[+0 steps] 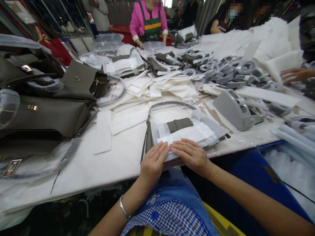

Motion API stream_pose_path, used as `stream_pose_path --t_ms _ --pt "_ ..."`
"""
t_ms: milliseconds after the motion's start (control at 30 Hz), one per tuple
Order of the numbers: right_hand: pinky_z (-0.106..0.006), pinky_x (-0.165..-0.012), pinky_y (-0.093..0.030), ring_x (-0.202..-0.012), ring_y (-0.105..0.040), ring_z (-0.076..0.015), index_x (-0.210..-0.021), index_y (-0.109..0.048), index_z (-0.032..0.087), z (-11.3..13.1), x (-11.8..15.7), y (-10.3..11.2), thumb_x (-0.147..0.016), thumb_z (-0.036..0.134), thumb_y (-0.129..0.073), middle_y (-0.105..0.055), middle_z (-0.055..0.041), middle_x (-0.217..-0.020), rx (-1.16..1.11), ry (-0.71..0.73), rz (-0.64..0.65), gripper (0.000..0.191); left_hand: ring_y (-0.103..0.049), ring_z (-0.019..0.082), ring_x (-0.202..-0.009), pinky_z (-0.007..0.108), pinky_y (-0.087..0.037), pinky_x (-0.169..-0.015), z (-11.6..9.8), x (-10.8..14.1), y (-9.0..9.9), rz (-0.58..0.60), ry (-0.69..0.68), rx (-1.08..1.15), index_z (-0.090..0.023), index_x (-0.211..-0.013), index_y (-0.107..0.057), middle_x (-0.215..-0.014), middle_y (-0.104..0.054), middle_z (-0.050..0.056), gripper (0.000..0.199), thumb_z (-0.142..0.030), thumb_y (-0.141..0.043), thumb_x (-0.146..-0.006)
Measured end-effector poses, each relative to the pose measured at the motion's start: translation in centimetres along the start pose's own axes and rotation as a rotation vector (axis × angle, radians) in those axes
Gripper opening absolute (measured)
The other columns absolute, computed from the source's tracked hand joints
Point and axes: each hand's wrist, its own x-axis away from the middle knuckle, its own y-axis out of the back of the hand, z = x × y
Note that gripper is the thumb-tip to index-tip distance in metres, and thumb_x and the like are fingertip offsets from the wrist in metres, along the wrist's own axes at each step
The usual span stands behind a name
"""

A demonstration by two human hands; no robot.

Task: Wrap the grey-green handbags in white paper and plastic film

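Note:
A small dark olive handbag (180,124) lies at the table's front edge, in front of me. White foam sheet (185,135) and clear film cover much of it, and its film-wrapped strap (169,103) arches behind. Over the near edge of this wrapping curl the fingers of my left hand (154,160), close together on the left half. Just to the right, my right hand (190,155) grips the same edge, its fingertips almost meeting the left ones. Both thumbs are hidden beneath the edge.
Larger olive handbags (46,113) crowd the left. Behind lie piled white foam sheets (162,87), coiled wrapped straps (246,67) and a grey bag-shaped piece (230,109). A blue bin (256,183) stands at the lower right. A person in a pink top (136,24) works across the table.

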Motion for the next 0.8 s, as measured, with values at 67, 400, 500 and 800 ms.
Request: stream_pose_path --t_ms 67,400,500,800 --pt "-0.044 -0.11 -0.047 -0.122 -0.062 -0.021 -0.132 -0.058 0.018 0.1 -0.8 1.3 -0.097 0.024 -0.058 -0.069 -0.0095 -0.127 -0.104 -0.048 0.07 0.035 -0.052 0.024 -0.134 0.044 -0.051 -0.108 0.2 0.4 -0.5 -0.028 -0.037 -0.012 -0.013 -0.137 -0.054 -0.136 -0.062 0.013 0.042 -0.005 -0.043 -0.098" --pt "-0.052 -0.112 -0.037 -0.127 -0.056 -0.0312 -0.124 -0.064 0.011 -5.6 -9.7 -0.5 -0.1 0.033 -0.05 -0.066 -0.0186 -0.129 0.117 -0.349 0.551 0.035 -0.051 0.024 -0.136 0.043 -0.049 -0.108 -0.2 0.4 -0.7 -0.067 -0.052 -0.067 -0.016 -0.135 -0.057 -0.134 -0.064 0.008 0.042 -0.003 -0.045 -0.097" --pt "-0.049 -0.114 -0.031 -0.114 -0.064 -0.0263 -0.11 -0.07 0.012 -6.3 -11.7 -1.9 -0.103 0.03 -0.044 -0.072 -0.0163 -0.116 0.125 -0.299 0.735 0.033 -0.051 0.024 -0.135 0.043 -0.049 -0.108 -0.2 0.6 -0.8 -0.078 -0.055 -0.062 -0.016 -0.135 -0.058 -0.133 -0.065 0.008 0.042 -0.003 -0.045 -0.098" --pt "-0.054 -0.117 -0.02 -0.109 -0.067 -0.0259 -0.113 -0.068 0.01 -4.4 -12.4 -3.0 -0.101 0.02 -0.041 -0.074 -0.0172 -0.109 0.157 -0.222 0.774 0.031 -0.054 0.024 -0.132 0.042 -0.049 -0.106 -0.1 0.9 -1.0 -0.069 -0.052 -0.07 -0.017 -0.136 -0.058 -0.133 -0.065 0.007 0.039 -0.008 -0.046 -0.1"
